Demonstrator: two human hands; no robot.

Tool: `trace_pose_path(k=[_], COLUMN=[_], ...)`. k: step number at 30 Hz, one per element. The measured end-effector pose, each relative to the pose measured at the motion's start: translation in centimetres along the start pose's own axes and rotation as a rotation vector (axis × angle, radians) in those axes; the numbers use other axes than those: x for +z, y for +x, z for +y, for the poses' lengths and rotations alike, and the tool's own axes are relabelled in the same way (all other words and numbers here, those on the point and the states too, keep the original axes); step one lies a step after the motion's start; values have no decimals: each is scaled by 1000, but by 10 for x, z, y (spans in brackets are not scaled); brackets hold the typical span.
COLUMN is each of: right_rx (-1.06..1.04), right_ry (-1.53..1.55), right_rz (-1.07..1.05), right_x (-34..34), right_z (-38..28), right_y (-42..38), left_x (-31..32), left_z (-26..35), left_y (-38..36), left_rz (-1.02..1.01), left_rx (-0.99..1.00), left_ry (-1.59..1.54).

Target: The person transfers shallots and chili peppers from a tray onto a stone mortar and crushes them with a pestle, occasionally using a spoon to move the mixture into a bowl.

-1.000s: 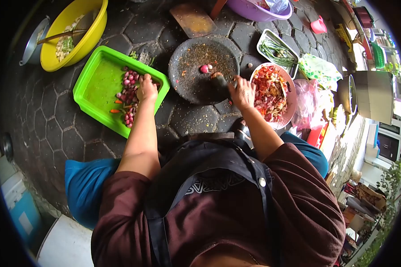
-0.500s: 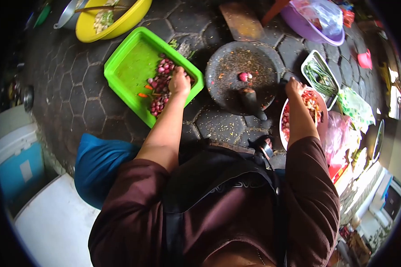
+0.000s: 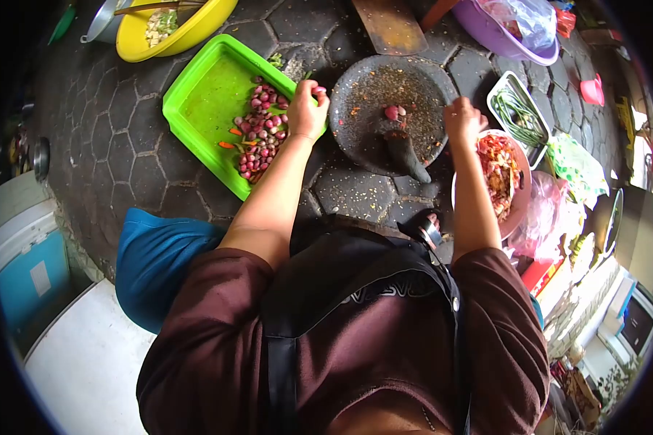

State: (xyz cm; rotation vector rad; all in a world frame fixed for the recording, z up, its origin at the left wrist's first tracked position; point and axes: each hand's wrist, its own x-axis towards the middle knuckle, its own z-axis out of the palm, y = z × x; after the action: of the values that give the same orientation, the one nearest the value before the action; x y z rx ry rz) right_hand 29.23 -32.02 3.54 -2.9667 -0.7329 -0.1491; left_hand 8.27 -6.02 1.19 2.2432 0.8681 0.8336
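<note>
My left hand (image 3: 308,112) is closed on red shallots above the right edge of the green tray (image 3: 196,94). Loose shallots (image 3: 263,138) and a few orange chilies (image 3: 227,145) lie in that tray. My right hand (image 3: 464,122) is at the right rim of the stone mortar (image 3: 348,109), fingers curled; whether it holds anything is hidden. Inside the mortar are a few shallots (image 3: 392,112) and a dark pestle (image 3: 406,157) leaning on the near rim. Below my right hand stands a pink bowl (image 3: 519,210) of cut red pieces (image 3: 497,167).
A yellow basin (image 3: 196,32) is at the upper left, a wooden board (image 3: 390,29) beyond the mortar. A purple basin (image 3: 479,32), a tray of green beans (image 3: 519,119) and plastic bags (image 3: 544,210) are on the right. My foot (image 3: 426,226) shows below the mortar.
My left hand has lifted out of the shallots and moved right to the tray's edge with shallots in it. My right hand has moved up and left, away from the pink bowl toward the mortar.
</note>
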Motion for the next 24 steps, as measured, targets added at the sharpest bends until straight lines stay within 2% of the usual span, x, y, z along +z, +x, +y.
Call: trace_pose_path(k=[1, 3, 5, 7, 8, 9, 11, 12, 19, 21, 24], right_rx=[-50, -111, -88, -2, -25, -48, -136, -142, -235, -151, 140], right_ry=[120, 264, 317, 327, 324, 319, 246, 162, 200, 235, 391], right_rz=[42, -27, -35, -189, -213, -239, -318, -403, -345, -232, -300], right_x=[-5, 0, -2, -13, -18, -27, -40, -45, -19, -20, -23], right_z=[-12, -25, -32, -33, -35, -41, -53, -58, -54, -60, -69], right_y=[-12, -31, -51, -68, -82, -99, -127, -134, -136, -131, -108], left_x=[7, 11, 18, 22, 37, 44, 50, 47, 38, 36, 32], left_z=[10, 35, 52, 65, 58, 54, 51, 53, 46, 43, 39], left_y=[0, -1, -6, -15, -20, -26, -32, -33, -26, -28, -28], left_rz=[-89, -232, -483, -540, -605, -603, -568, -567, -609, -527, -513], left_rx=[-47, 36, 125, 241, 324, 323, 443, 435, 271, 268, 248], left_ry=[-47, -116, 32, 98, 141, 126, 65, 68, 67, 61, 56])
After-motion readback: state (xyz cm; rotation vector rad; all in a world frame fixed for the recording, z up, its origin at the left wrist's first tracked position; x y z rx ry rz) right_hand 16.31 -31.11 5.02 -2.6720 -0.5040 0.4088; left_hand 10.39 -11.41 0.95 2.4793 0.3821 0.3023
